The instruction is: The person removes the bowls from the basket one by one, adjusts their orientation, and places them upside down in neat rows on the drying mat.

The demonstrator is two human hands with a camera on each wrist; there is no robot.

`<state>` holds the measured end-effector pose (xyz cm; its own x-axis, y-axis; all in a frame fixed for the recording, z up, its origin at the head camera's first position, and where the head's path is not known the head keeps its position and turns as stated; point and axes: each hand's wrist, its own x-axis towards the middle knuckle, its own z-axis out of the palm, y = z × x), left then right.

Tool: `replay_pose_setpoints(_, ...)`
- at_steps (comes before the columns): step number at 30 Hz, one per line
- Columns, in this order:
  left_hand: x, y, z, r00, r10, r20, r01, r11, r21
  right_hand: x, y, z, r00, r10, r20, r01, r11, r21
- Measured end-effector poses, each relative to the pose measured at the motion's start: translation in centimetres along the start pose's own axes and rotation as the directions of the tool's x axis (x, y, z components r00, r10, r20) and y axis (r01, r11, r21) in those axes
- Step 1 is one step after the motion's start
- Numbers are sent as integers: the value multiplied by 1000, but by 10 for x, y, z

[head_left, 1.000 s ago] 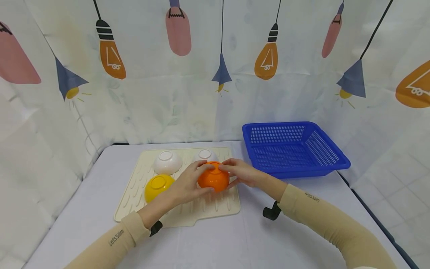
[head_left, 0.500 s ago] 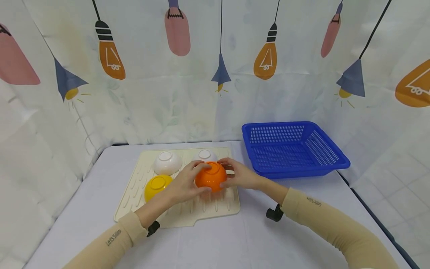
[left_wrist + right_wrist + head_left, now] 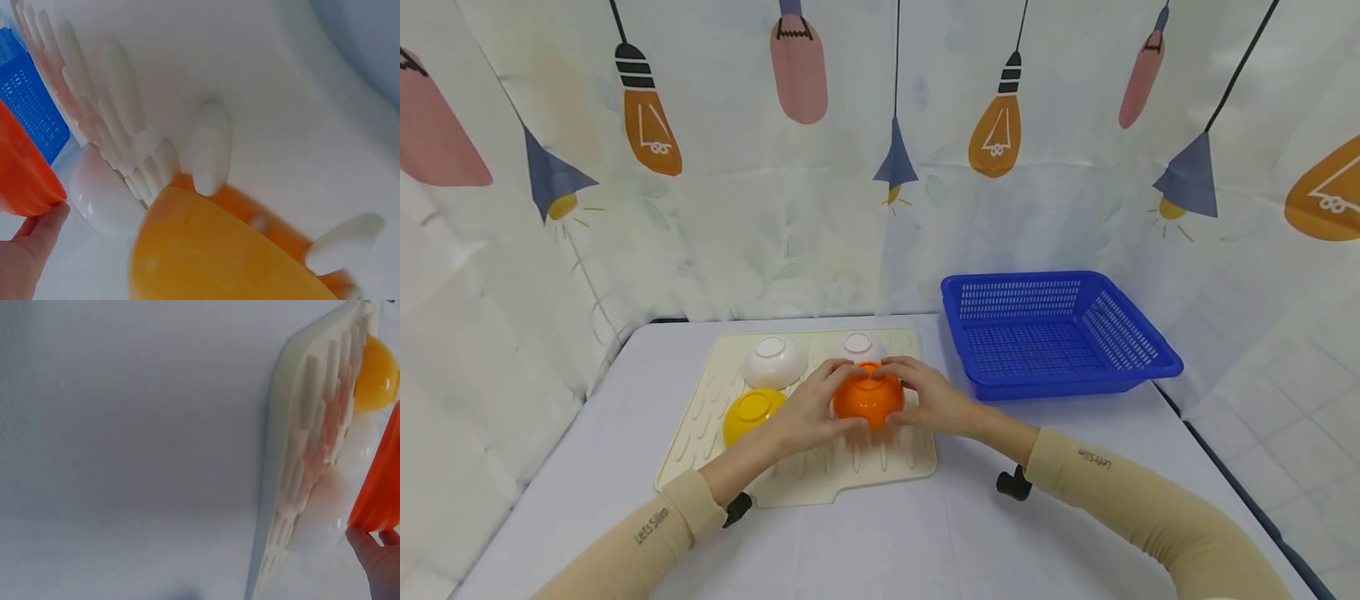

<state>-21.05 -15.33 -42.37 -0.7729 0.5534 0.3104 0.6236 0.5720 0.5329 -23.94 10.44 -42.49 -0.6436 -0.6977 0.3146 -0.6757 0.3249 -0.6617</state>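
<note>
Compared with the frame one second ago, you are carrying the orange bowl [image 3: 868, 398] slightly to the left and away from you, and your right forearm is sliding in with it toward the drying mat [image 3: 700, 417].

You are holding the orange bowl upside down, base ring up, over the right half of the mat, just in front of the far white bowl [image 3: 859, 345]. Whether its rim is touching the mat's ridges or riding just above them cannot be told from the head view. Gripping from opposite sides is what is keeping the dome level; a smooth rounded shell gives a single hand little to bear on.

Your left hand [image 3: 808, 412] is cupping the bowl's left flank, fingers curled round the shell with the fingertips reaching up near the base ring. The left wrist view shows one fingertip [image 3: 44, 228] pressing against the bowl's rim [image 3: 22, 175]. Your right hand [image 3: 928, 398] is mirroring this on the right flank, fingers curved over the top edge and thumb low. Both hands are closed moderately onto the bowl, neither flat nor fisted.

Around it, the yellow bowl [image 3: 752, 412] and the second white bowl [image 3: 774, 361] are sitting inverted on the mat's left half, a position that lets water run off down the ridges. A blue basket [image 3: 1138, 354] is standing on the table [image 3: 925, 533] to the right, well apart from the bowl, holding nothing visible.
</note>
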Motion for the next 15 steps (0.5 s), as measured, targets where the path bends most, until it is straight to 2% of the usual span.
replay_pose_setpoints(10,-1,-4,2,999,-29,30,28,999,39,1,3,14,999,28,-14,-30,993,-117)
replay_pose_setpoints(15,-3,-7,4,995,-72,70,70,997,39,0,3,24,999,53,-3,-53,992,-113)
